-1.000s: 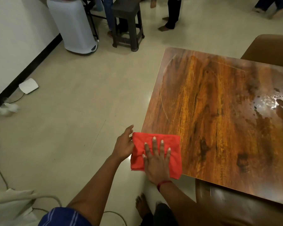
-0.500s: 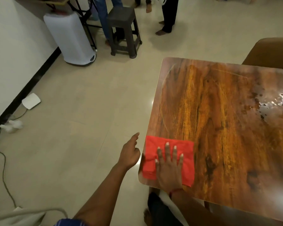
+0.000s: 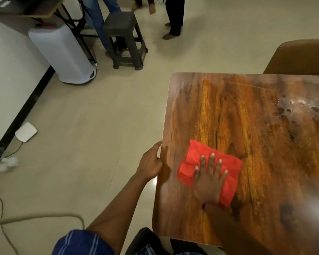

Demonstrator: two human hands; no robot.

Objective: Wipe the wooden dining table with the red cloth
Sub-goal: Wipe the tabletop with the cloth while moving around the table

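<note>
Right hand [image 3: 208, 183] spread flat, pressing red cloth [image 3: 210, 170] onto near-left part of the surface [image 3: 247, 116]; left hand [image 3: 151, 162] curled loosely at its left edge. Risk — the wet patch [image 3: 302, 111] far right gets smeared rather than lifted, or the cloth bunches under the palm.

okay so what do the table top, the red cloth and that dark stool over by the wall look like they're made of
Table top: wood or wood-look laminate, glossy; strong grain, a thin pale edge and light glare show.
Red cloth: soft fabric, possibly microfibre; it wrinkles under the flat right hand.
Dark stool: probably moulded plastic, matt; its legs look thick and one-piece, but it is too far off to be sure.
</note>
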